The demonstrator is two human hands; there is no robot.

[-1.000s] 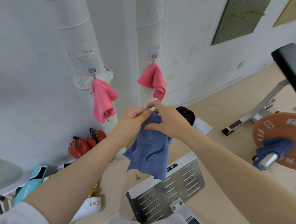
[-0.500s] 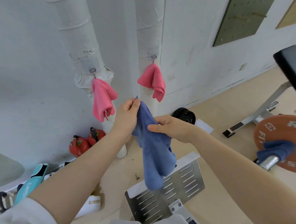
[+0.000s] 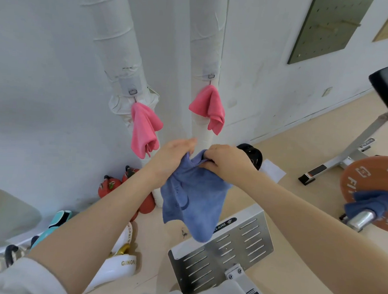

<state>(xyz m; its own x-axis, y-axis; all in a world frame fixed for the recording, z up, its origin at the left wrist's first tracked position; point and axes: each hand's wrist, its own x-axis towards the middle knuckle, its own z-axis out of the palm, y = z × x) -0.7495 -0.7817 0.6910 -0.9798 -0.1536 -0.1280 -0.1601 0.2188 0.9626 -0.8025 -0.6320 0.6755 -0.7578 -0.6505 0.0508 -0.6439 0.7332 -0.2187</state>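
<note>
Holds a blue cloth (image 3: 192,198) up in mid-air, in front of the lower ends of two white wrapped pipes (image 3: 207,46) and above the beige floor (image 3: 300,157). Grips it at the bunched top edge with both hands: with the left hand (image 3: 172,159), pinching the left part of that edge between thumb and fingers; with the right hand (image 3: 228,160), curled over the right part, knuckles up. Keeps them close together at about the same height, joined by a short bridge of gathered fabric.

Hangs freely from there, long axis near vertical, top at the hands, lowest corner pointing down and slightly right. Overlaps the upper edge of a slotted metal footplate (image 3: 226,245) in the view; cannot tell whether touching it. Shows a dark curved mark on the face toward the camera.

Half a second ago: dangled as a narrow twisted strip, from a left hand held higher and a right hand pinching lower on its side. Now: spread wider and shorter, with the right hand brought up level beside the left.

Beyond: a pink cloth (image 3: 144,130) hooked at the left pipe, a second pink cloth (image 3: 209,107) at the right one.
</note>
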